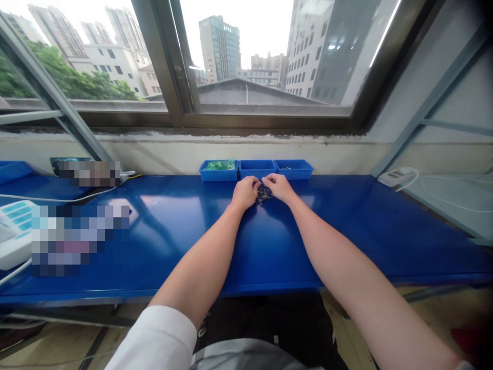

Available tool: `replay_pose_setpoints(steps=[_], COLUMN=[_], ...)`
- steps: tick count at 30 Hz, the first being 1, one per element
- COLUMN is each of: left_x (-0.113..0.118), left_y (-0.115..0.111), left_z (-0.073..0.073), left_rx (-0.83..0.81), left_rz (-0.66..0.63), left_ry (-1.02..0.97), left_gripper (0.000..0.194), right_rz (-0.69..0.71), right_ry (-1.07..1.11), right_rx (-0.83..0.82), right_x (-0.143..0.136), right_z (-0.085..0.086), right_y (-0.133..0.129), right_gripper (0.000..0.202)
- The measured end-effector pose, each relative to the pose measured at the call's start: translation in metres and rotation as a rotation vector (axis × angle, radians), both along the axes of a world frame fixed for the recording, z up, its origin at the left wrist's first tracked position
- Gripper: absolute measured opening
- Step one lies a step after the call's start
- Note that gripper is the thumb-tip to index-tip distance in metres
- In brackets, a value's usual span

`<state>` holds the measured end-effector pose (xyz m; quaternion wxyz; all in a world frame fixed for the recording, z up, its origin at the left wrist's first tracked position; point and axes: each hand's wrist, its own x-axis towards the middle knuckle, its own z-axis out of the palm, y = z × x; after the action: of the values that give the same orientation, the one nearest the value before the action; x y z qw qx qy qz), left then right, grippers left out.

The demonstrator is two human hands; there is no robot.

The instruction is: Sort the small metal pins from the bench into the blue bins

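A small heap of thin, dark metal pieces (264, 193), perhaps screws, lies on the blue tabletop between my two hands. My left hand (245, 192) is at the heap's left side, its fingers curled together at the pieces. From the right, my right hand (279, 187) meets the same heap with thumb and fingers drawn into a pinch. Whatever either hand's fingertips hold is too small to make out. Just beyond the hands stands a blue bin (257, 167) in the middle of a row of three.
The left bin (205, 173) holds green bags; a few small pieces lie in the right bin (304, 172). A window ledge rises behind. At left are a white device (15, 231), blurred-out items and a cable (57, 198). A white power strip (398, 176) lies at right.
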<state>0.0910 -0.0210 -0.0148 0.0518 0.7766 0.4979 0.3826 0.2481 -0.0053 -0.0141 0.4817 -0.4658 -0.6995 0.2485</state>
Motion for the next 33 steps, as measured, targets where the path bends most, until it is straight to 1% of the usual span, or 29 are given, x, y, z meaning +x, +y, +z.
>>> replay_pose_setpoints(steps=[3,7,10,14,19,23,25,26,29,31,33], left_x=[-0.001,-0.002,-0.002,-0.001,0.000,-0.001,-0.002,-0.002,-0.002,-0.002,-0.002], left_y=[0.000,0.000,0.000,-0.001,-0.001,0.000,0.000,0.000,0.000,0.000,0.001], left_z=[0.000,0.001,0.001,0.001,0.000,-0.001,-0.002,-0.001,-0.001,-0.002,-0.002], left_rx=[0.004,-0.021,-0.027,-0.026,-0.030,-0.060,-0.073,-0.080,-0.108,-0.125,-0.137], left_rz=[0.013,0.034,0.035,0.046,0.029,0.070,0.095,0.104,0.126,0.131,0.128], left_ry=[-0.024,-0.046,-0.046,-0.042,-0.070,-0.113,-0.103,-0.095,-0.075,-0.067,-0.058], left_gripper=[0.018,0.020,0.021,0.022,0.021,0.030,0.033,0.033,0.033,0.034,0.034], right_rz=[0.026,0.065,0.090,0.088,0.089,0.039,-0.020,-0.072,-0.322,-0.486,-0.589], right_ry=[0.131,0.257,0.324,0.379,0.393,0.383,0.354,0.326,0.176,0.049,-0.056], right_rx=[-0.058,-0.135,-0.173,-0.211,-0.198,-0.130,-0.092,-0.071,0.004,0.050,0.071], right_x=[-0.001,0.000,0.002,0.005,0.006,0.006,0.006,0.007,0.013,0.018,0.022], right_z=[0.002,0.005,0.007,0.008,0.007,0.008,0.008,0.008,0.009,0.009,0.010], right_y=[-0.002,-0.005,-0.007,-0.006,-0.005,-0.006,-0.005,-0.004,-0.002,-0.002,-0.001], right_gripper=[0.020,0.021,0.020,0.019,0.020,0.019,0.018,0.018,0.022,0.031,0.039])
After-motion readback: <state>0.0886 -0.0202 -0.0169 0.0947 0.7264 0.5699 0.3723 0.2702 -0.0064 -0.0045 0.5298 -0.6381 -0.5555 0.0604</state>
